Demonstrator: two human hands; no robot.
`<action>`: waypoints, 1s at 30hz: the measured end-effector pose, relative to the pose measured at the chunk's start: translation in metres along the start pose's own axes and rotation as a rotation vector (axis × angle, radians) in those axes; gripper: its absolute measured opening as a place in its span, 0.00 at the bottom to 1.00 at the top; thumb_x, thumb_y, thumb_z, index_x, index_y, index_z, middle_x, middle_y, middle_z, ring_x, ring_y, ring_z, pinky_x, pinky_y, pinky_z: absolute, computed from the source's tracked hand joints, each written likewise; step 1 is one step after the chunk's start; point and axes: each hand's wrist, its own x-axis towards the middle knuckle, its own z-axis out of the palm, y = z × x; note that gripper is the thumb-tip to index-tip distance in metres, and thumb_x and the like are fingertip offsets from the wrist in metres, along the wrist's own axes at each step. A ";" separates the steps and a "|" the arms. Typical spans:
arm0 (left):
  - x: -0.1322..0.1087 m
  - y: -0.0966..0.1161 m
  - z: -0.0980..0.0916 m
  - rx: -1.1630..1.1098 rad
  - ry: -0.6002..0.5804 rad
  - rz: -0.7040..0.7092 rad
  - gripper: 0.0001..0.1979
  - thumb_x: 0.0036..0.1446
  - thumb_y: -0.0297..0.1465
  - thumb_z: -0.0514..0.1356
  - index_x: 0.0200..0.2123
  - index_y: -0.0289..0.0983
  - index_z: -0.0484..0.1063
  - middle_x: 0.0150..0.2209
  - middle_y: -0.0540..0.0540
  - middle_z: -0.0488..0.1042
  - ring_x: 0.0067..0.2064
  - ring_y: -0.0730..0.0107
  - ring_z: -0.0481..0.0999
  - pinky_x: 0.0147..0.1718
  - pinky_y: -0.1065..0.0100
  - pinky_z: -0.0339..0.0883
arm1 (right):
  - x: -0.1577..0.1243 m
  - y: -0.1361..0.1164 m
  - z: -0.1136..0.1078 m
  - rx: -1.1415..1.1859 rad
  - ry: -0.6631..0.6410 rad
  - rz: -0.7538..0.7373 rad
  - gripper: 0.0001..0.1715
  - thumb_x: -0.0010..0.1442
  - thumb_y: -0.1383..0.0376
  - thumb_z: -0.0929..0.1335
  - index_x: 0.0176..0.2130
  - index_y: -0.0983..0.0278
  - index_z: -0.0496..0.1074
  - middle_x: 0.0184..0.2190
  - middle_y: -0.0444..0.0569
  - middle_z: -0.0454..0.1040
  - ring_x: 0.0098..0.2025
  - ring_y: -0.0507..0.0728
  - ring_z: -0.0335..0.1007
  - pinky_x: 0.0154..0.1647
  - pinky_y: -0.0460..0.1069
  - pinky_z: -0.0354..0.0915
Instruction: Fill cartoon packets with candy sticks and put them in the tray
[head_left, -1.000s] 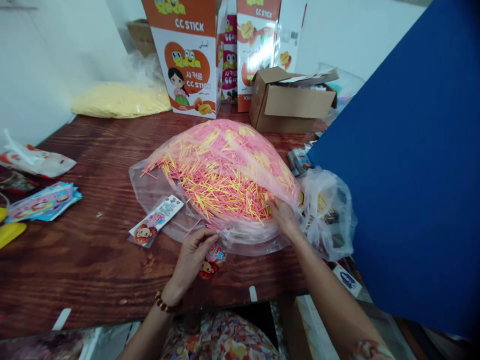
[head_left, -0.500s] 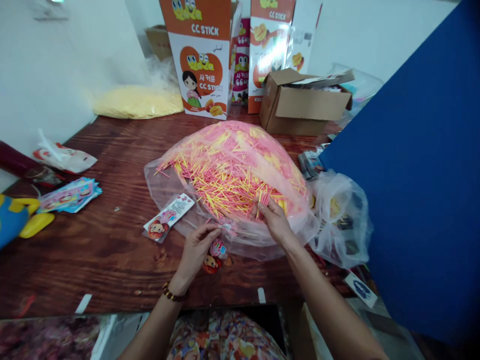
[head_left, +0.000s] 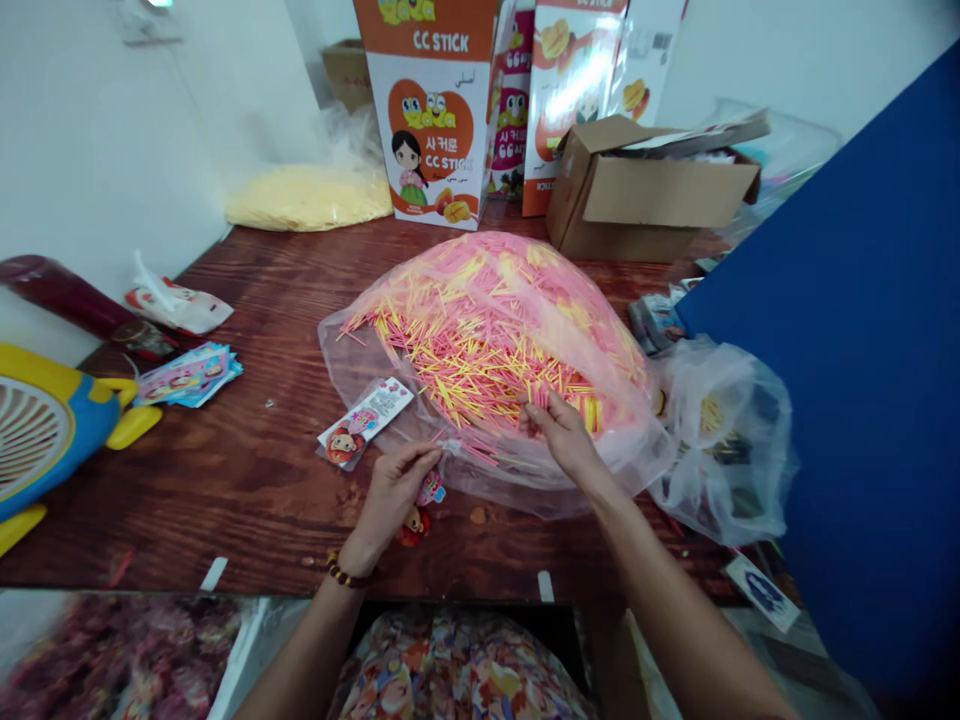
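Observation:
A large clear plastic bag (head_left: 349, 365) lies on the table, its mouth towards me. Thin pink and yellow sticks (head_left: 480, 370) fill it. At the bag's front edge my left hand (head_left: 390, 497) is closed in a pinch on a small printed packet (head_left: 416, 520), which hangs partly hidden behind the fingers. My right hand (head_left: 562, 432) reaches over the bag's mouth, fingers closed around a small bunch of the sticks. Left of the bag's opening, a stack of printed packets (head_left: 367, 420) with a red-haired cartoon figure rests partly on the clear plastic.
Printed cartons (head_left: 439, 150) and an open brown box (head_left: 660, 195) stand at the back. A knotted clear bag (head_left: 727, 440) sits at right beside a blue panel (head_left: 847, 350). A blue and yellow fan (head_left: 60, 430), blue packets (head_left: 191, 375) and a tissue pack (head_left: 180, 305) are at left.
The view has shifted left, so things appear further right and more of the fan shows. Both hands keep nearly the same places at the bag, still closed.

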 end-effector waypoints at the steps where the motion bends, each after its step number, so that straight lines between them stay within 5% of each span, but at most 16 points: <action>1: 0.000 -0.001 -0.003 -0.011 0.027 -0.017 0.13 0.54 0.40 0.65 0.33 0.35 0.81 0.30 0.47 0.79 0.30 0.70 0.74 0.32 0.72 0.68 | 0.000 0.003 -0.008 -0.187 -0.017 -0.018 0.11 0.60 0.57 0.65 0.31 0.61 0.65 0.24 0.42 0.69 0.28 0.53 0.65 0.31 0.48 0.62; 7: -0.001 -0.004 -0.014 -0.075 0.099 -0.065 0.17 0.49 0.43 0.68 0.33 0.35 0.80 0.30 0.47 0.80 0.30 0.70 0.75 0.31 0.71 0.69 | -0.016 0.015 -0.018 -0.972 -0.283 -0.171 0.09 0.65 0.70 0.60 0.36 0.64 0.68 0.35 0.50 0.73 0.36 0.56 0.68 0.39 0.49 0.61; 12: -0.003 -0.005 -0.017 -0.057 0.125 -0.080 0.18 0.49 0.44 0.68 0.34 0.34 0.81 0.29 0.47 0.79 0.29 0.71 0.74 0.29 0.72 0.69 | -0.036 0.015 -0.002 -1.268 -0.459 -0.205 0.19 0.64 0.76 0.60 0.52 0.68 0.69 0.46 0.58 0.74 0.49 0.61 0.69 0.49 0.52 0.61; 15: -0.005 -0.006 -0.017 -0.047 0.109 -0.082 0.17 0.49 0.43 0.67 0.34 0.34 0.81 0.30 0.47 0.80 0.30 0.71 0.74 0.30 0.72 0.69 | -0.037 0.013 0.003 -1.315 -0.493 -0.155 0.19 0.65 0.76 0.59 0.51 0.68 0.70 0.45 0.59 0.75 0.48 0.61 0.70 0.47 0.51 0.62; 23: -0.005 -0.010 -0.015 -0.079 0.105 -0.077 0.15 0.51 0.42 0.67 0.34 0.35 0.81 0.29 0.48 0.79 0.28 0.72 0.73 0.29 0.73 0.68 | -0.005 0.004 -0.006 -1.208 -0.088 0.021 0.16 0.70 0.65 0.58 0.44 0.67 0.72 0.43 0.58 0.76 0.43 0.59 0.72 0.41 0.49 0.61; 30: -0.004 -0.004 -0.006 -0.093 0.096 -0.071 0.15 0.49 0.41 0.67 0.33 0.34 0.81 0.30 0.47 0.80 0.30 0.70 0.74 0.31 0.72 0.68 | 0.017 0.001 0.015 -1.243 -0.118 0.183 0.19 0.63 0.76 0.58 0.46 0.73 0.75 0.44 0.70 0.76 0.47 0.66 0.75 0.42 0.53 0.65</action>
